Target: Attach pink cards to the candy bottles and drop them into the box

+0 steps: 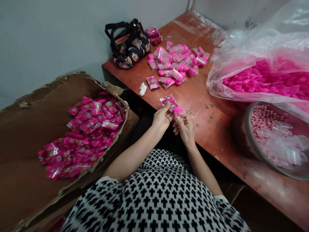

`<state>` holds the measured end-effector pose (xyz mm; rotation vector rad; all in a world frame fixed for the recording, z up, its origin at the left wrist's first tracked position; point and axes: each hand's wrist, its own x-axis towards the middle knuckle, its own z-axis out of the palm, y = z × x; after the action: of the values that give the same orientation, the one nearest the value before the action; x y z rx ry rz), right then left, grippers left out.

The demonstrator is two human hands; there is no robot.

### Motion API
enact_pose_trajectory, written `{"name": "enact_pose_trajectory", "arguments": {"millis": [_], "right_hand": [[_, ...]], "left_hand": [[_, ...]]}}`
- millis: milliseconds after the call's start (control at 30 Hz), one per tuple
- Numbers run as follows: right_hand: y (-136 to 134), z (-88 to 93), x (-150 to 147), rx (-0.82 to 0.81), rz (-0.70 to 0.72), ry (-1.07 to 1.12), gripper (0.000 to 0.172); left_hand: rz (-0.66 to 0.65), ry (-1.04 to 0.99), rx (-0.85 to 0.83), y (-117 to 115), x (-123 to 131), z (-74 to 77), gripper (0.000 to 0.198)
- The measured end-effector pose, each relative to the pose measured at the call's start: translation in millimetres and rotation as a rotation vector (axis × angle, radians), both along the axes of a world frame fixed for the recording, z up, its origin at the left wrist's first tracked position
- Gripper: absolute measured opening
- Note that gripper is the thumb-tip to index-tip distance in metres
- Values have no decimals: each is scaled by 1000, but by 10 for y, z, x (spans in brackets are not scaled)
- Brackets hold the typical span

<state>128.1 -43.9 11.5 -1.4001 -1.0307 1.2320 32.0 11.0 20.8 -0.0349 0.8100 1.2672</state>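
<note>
Near the table's front edge, my left hand (162,118) pinches a pink printed wrapper (169,101) between thumb and fingers. Close beside it, my right hand (185,129) grips a small clear jar (178,111) with a pink lid, filled with pink beads or candies. The jar is upright, its lid level with the wrapper's lower edge. Just beyond my hands lie another pink packet (153,82) and a crumpled white scrap (143,89). Farther back is a heap of similar filled jars (178,61) with pink lids.
A torn-edged cardboard box (26,129) at left holds many pink filled packets (91,125). On the table (207,129) stand a floral handbag (131,48), a plastic bag (212,75) of pink lids (263,77), and a grey tub (248,129) with pink beads (264,117) and clear empty jars (285,145).
</note>
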Motion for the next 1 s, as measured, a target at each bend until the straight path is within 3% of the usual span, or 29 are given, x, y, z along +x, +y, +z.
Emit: {"name": "enact_pose_trajectory", "arguments": {"millis": [467,667,900,1000], "right_hand": [[54,-55,-31,38,-4,-6,31],[40,-85,-28,97,-47,-106,28],[77,-68,22,21,78,241,29],[83,-51,32,61,11,153,30]], "left_hand": [[-200,235,272,-6,-48,17,38],[-323,285,270,1,-49,19,38],[-371,375,326,16,-68,53,33],[-358,425,338,-17,-33,71,32]]}}
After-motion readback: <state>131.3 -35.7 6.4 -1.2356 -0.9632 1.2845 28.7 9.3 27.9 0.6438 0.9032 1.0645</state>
